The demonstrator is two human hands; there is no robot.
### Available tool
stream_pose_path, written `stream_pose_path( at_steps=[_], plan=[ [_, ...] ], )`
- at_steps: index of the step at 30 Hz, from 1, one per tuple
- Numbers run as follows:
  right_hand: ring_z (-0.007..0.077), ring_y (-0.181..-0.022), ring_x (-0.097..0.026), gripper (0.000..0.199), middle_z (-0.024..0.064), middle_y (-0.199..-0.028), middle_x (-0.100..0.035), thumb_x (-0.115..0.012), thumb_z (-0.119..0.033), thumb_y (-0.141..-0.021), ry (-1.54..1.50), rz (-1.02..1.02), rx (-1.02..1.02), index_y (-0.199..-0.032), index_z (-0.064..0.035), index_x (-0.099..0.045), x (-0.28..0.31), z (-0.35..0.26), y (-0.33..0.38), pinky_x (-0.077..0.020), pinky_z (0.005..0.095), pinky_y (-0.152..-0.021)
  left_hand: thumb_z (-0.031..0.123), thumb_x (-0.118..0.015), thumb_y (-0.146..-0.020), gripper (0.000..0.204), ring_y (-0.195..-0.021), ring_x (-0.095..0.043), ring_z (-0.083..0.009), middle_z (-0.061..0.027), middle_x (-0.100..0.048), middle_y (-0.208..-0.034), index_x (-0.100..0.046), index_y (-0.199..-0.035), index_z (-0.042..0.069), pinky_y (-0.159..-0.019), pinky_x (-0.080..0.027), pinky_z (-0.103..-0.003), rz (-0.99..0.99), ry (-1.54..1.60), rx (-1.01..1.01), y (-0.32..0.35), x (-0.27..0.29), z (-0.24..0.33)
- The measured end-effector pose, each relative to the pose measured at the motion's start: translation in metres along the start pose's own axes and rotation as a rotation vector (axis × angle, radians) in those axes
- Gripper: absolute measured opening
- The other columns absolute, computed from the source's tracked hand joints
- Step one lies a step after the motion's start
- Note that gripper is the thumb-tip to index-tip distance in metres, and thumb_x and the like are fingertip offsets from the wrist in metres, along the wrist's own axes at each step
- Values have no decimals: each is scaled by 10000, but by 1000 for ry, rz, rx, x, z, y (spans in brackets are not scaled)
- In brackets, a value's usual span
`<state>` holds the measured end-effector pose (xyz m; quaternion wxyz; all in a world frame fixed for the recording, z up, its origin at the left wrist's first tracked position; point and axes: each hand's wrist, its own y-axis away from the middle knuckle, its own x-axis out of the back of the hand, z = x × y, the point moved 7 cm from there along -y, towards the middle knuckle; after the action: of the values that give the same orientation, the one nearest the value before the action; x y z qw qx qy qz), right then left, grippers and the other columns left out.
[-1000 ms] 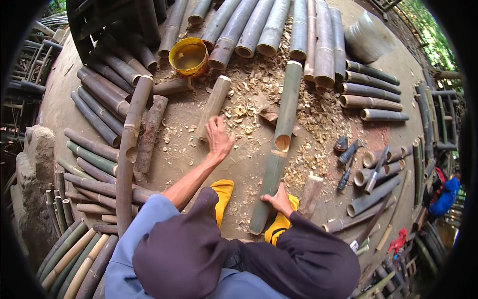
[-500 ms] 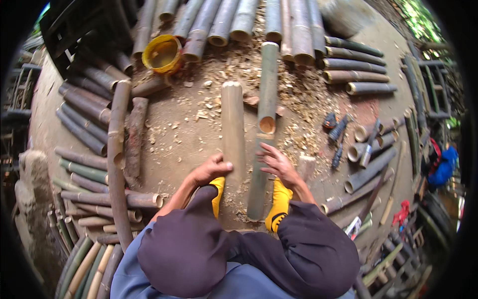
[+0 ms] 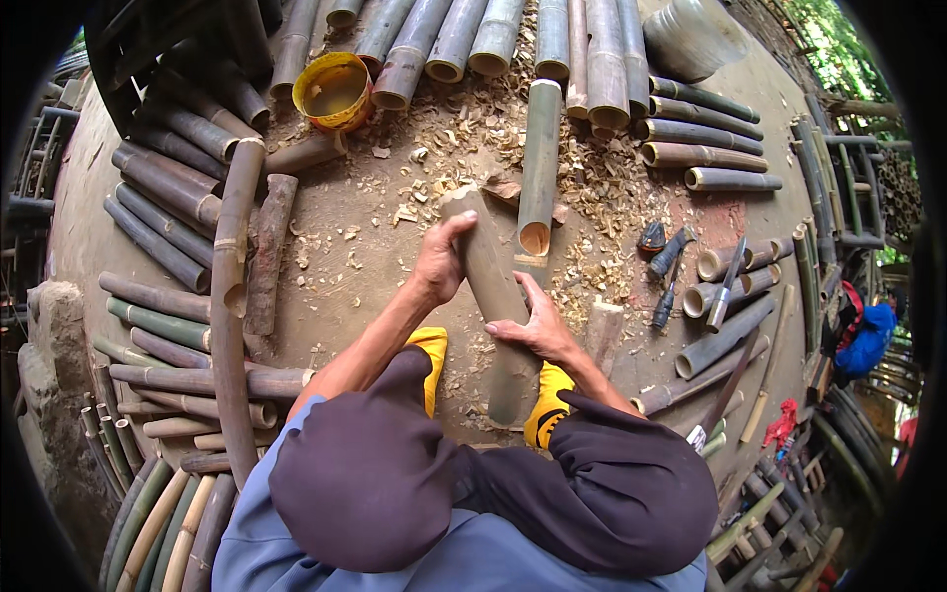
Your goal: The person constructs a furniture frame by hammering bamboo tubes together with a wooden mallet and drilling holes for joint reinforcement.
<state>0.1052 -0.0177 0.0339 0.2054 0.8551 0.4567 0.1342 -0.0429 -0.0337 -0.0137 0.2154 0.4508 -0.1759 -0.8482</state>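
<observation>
Packed dirt floor [image 3: 375, 286] all round, ringed by bamboo poles: a fan of long ones [image 3: 513, 39] along the far edge, darker ones [image 3: 168, 187] stacked on the left, shorter cuts [image 3: 705, 153] on the right. Only real open room is the bare patch left of centre; wood shavings [image 3: 602, 187] litter the middle and far side. Bent pole [image 3: 229, 296] running down the left, rough log [image 3: 264, 252] just beside it. One green pole [image 3: 540, 163] lying by itself dead centre, open end toward the knees. Right in front: a bamboo section [image 3: 493, 296], tilted, far end raised, near end down between the yellow shoes [image 3: 546, 407]. Left hand [image 3: 441, 261] wrapped around its upper end, fingers curled tight on it. Right hand [image 3: 533, 321] pressed flat on the middle, fingers spread, not really clamping. Yellow bowl [image 3: 333, 91] near the far poles. Small hand tools [image 3: 673, 266] on the right, well apart from both hands.
</observation>
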Motion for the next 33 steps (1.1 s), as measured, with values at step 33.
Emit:
stream_pose_path(
  at_steps=[33],
  plan=[
    [368,-877,-637,650,242,-958,-607,-743,-174,-704,476,154,156,-1218,4,-387,13,12,18,-510,418,-747,310,-621,-810,460,-924,-627,-265,-124,-608,-974,-490,-1126,1,-830,-515,-413,95,175,-205,0,22,20]
  ],
)
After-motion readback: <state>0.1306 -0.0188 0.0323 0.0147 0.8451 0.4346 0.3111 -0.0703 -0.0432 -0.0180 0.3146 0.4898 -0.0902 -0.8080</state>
